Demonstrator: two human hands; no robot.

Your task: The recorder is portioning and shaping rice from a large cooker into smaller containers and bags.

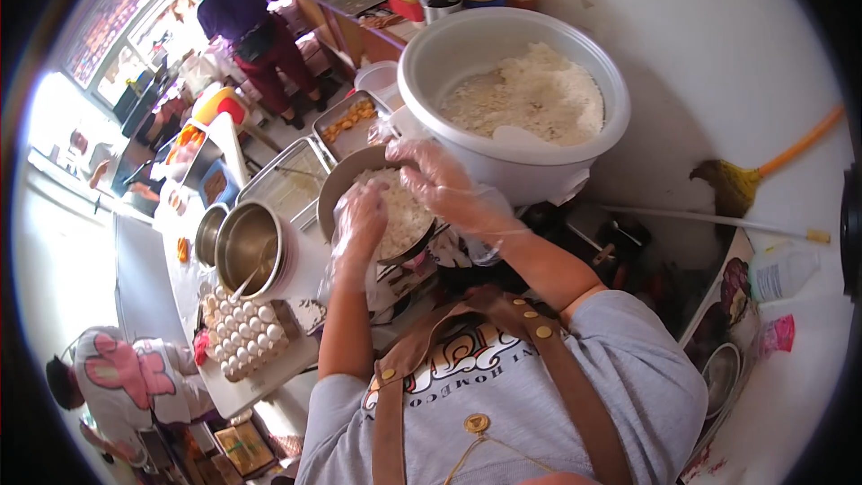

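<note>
Both my hands wear clear plastic gloves and are at a round bowl (pixel 330 192) holding white crumbly food that looks like rice (pixel 404 215). My left hand (pixel 362 215) rests on the food at the bowl's near left side, its fingers curled; whether they grip any is unclear. Over the bowl's far right rim is my right hand (pixel 431 175), fingers bent, their hold unclear. Just beyond it stands a large white tub (pixel 515 162) with more of the white food (pixel 539 94) and a pale, flat piece, perhaps a paddle, at its near wall.
Left of the bowl are metal trays (pixel 286 178), a steel pot (pixel 249 249) with a utensil, and a carton of eggs (pixel 246 333). A broom (pixel 741 182) leans at the right wall. One person stands at the far counter, another at lower left.
</note>
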